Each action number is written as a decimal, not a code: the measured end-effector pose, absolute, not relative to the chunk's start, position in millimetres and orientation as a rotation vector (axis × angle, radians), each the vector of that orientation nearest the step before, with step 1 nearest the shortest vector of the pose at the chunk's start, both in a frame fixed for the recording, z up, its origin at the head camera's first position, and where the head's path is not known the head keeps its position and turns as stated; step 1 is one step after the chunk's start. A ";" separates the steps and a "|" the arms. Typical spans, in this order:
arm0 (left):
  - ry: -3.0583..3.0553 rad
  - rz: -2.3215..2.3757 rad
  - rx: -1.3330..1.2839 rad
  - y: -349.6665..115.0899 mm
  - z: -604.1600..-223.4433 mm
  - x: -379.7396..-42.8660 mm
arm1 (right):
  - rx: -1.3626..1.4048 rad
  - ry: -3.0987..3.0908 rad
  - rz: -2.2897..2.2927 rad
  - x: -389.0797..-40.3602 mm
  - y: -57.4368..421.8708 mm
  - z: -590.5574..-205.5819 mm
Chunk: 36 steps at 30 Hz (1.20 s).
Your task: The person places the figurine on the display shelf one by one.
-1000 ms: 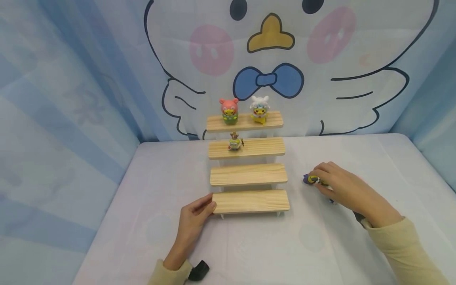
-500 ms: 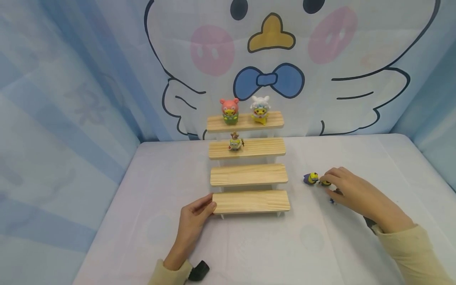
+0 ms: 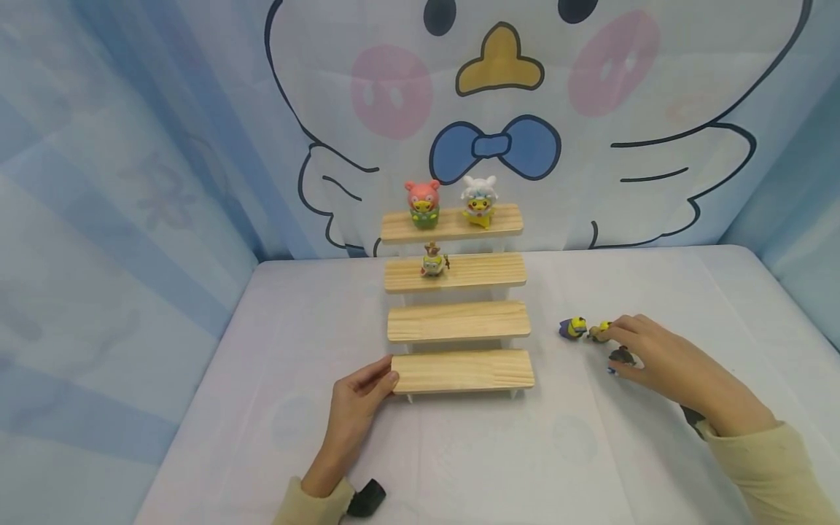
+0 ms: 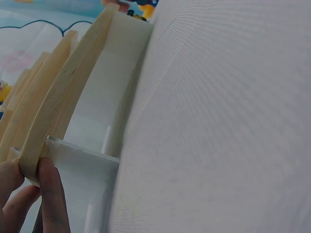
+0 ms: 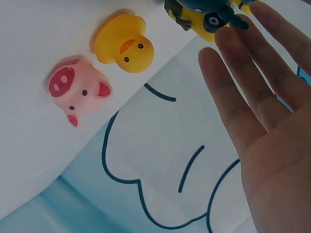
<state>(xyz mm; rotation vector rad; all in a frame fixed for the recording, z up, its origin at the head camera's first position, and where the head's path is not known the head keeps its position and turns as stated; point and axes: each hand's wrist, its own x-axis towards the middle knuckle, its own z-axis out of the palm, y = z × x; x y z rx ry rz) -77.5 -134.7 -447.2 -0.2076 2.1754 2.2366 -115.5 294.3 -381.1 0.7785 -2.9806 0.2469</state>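
Note:
In the head view my left hand (image 3: 357, 405) pinches the left end of the lowest board of a tiered wooden display stand (image 3: 459, 372). The left wrist view shows its fingers on that board's end (image 4: 30, 165). My right hand (image 3: 676, 364) is over small figurines at the right, fingers fairly straight in the right wrist view. Its fingertips are at a yellow figurine (image 3: 597, 332); a dark figurine (image 3: 622, 356) shows between index finger and thumb. A purple-and-yellow figurine (image 3: 573, 328) lies just left. Fingertips partly cover a yellow figurine with dark blue headwear (image 5: 209, 9).
A pink-eared figurine (image 3: 423, 205) and a white-capped one (image 3: 479, 203) stand on the top board. A figurine with a brown hat (image 3: 432, 261) occupies the second board. The right wrist view shows a pink pig (image 5: 80, 91) and yellow duck (image 5: 125, 43) on the white tablecloth.
My right hand has moved right and slightly toward me, off the purple-and-yellow figurine, uncovering it, then the yellow and dark ones. My left hand has stayed on the stand.

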 end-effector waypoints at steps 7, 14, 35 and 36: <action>2.170 2.238 -0.218 -134.3 -447.6 -77.4 | 0.755 -3.027 0.232 -113.1 295.3 -381.1; 2.170 2.243 -0.199 -134.6 -447.0 -77.4 | 0.781 -3.023 0.243 -111.3 301.2 -387.0; 2.178 2.235 -0.207 -134.7 -447.0 -77.8 | 0.890 -2.919 0.299 -113.5 302.8 -386.6; 2.177 2.237 -0.204 -134.7 -446.9 -77.7 | 0.895 -2.909 0.304 -113.4 302.1 -385.7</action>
